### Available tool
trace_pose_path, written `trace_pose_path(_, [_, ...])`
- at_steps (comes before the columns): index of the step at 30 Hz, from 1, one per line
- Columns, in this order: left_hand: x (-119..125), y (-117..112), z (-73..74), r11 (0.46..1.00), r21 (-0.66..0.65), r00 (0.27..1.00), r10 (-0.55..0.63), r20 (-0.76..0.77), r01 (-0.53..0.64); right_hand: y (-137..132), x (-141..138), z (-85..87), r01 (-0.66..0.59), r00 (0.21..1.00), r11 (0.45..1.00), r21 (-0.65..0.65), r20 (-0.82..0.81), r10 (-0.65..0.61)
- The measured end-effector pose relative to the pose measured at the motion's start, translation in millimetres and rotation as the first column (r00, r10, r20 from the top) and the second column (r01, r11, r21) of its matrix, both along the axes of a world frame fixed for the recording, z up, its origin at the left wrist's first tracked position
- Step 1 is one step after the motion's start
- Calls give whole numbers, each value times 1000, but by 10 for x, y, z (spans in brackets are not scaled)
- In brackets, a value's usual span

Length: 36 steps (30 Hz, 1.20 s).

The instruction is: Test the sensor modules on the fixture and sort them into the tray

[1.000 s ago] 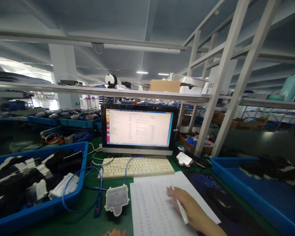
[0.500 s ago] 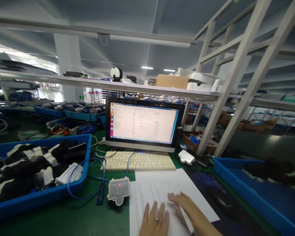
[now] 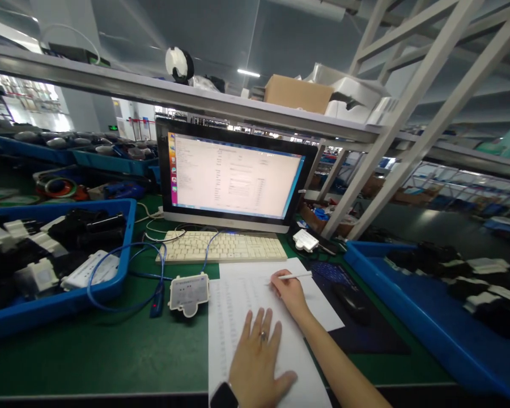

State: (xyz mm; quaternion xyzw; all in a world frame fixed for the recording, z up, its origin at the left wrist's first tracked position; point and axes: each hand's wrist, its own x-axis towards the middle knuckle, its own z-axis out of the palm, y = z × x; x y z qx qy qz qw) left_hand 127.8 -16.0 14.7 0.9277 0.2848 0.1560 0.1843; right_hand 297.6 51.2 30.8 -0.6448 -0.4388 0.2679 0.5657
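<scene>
Spread flat, my left hand [image 3: 257,360] presses on the printed paper sheets [image 3: 226,351], with a ring on one finger. My right hand [image 3: 289,292] grips a white pen [image 3: 296,275] over the upper part of the sheets; the writing end is partly hidden by the fingers. Left of the paper lies a small pale module box [image 3: 189,294] with a label, wired to a blue cable [image 3: 110,309]. A small blue stick-shaped device [image 3: 157,300] with a red light sits beside it.
Behind the paper are a cream keyboard [image 3: 225,247] and a lit monitor [image 3: 233,178]. Blue bins of black and white parts stand left [image 3: 130,238] and right [image 3: 391,317]. A black mouse [image 3: 349,303] rests on a dark pad; a shelf [image 3: 229,107] crosses above.
My right hand has moved up the page, and the pen now lies across it pointing right. My left hand stays flat on the paper. The view has tilted downward.
</scene>
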Motion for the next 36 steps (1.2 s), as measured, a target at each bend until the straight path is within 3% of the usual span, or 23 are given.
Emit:
trace_pose_path(11, [4,-21,-3,1000,7,1000,24,13,-24,47,46,-47,98,968,995,-3,232,-94])
trace_pose_path(36, [-3,-34,18,999,40,999,32,30,-33,17,31,-39,116,951,992,-53,293,-96])
